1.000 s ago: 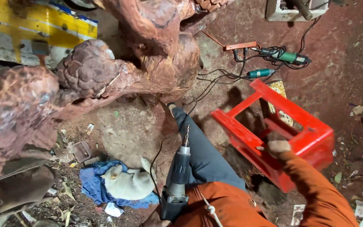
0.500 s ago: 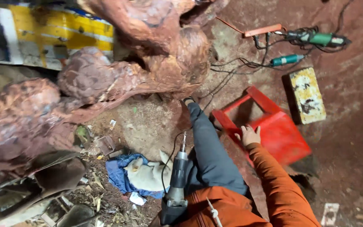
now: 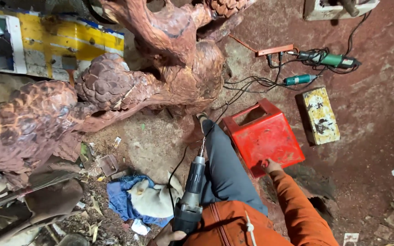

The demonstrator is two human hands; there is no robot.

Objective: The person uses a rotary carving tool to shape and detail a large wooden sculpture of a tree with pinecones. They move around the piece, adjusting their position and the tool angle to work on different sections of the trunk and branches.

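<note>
- The left hand (image 3: 167,236), fingers curled, grips the rotary tool (image 3: 191,191), which points to 12 o'clock.
- The right hand (image 3: 271,166) rests flat on the red stool (image 3: 263,134) at its 6 o'clock edge, fingers spread.

Red plastic stool (image 3: 264,136): previously tipped with open underside and legs showing, now upright, flat top facing up. Right hand (image 3: 270,166): shifted from a leg of the frame to the stool's near corner, resting on top.
</note>
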